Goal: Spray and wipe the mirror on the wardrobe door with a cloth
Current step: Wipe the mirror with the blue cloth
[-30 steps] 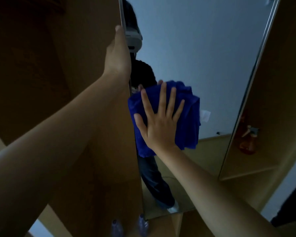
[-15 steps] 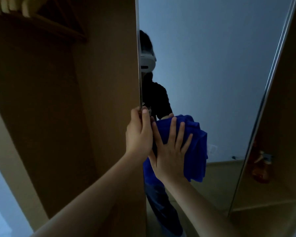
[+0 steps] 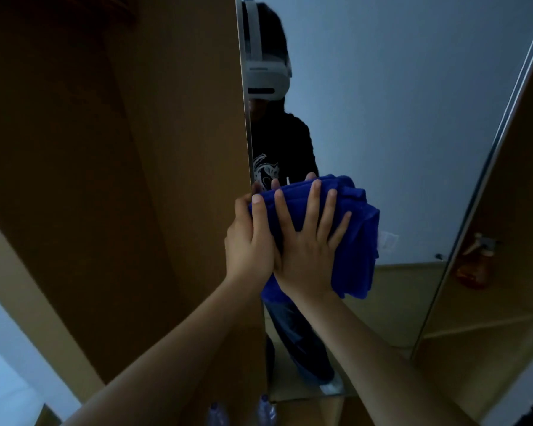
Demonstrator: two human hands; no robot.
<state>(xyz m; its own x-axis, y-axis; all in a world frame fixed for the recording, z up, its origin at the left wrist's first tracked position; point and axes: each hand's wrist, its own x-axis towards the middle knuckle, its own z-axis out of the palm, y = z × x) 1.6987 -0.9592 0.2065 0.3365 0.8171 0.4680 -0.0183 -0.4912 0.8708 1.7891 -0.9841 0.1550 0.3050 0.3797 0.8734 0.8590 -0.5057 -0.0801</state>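
Note:
A tall mirror (image 3: pixel 413 124) covers the open wardrobe door, its left edge running down the middle of the view. A bunched blue cloth (image 3: pixel 356 241) lies flat against the glass at mid-height. My right hand (image 3: pixel 308 241) presses on the cloth with spread, straight fingers. My left hand (image 3: pixel 250 238) grips the door's left edge, thumb on the mirror side right beside the cloth and touching my right hand. An orange spray bottle (image 3: pixel 474 262) stands on a wardrobe shelf at the right.
The wooden door back and wardrobe interior (image 3: pixel 105 179) fill the left. Shelves (image 3: pixel 480 327) sit to the right of the mirror. The mirror reflects a person with a headset and a pale wall. Two slippered feet (image 3: pixel 243 410) show at the bottom.
My left hand slid down the door edge from high up to level with the cloth. The cloth and right hand stay pressed near the mirror's left side; the view has shifted.

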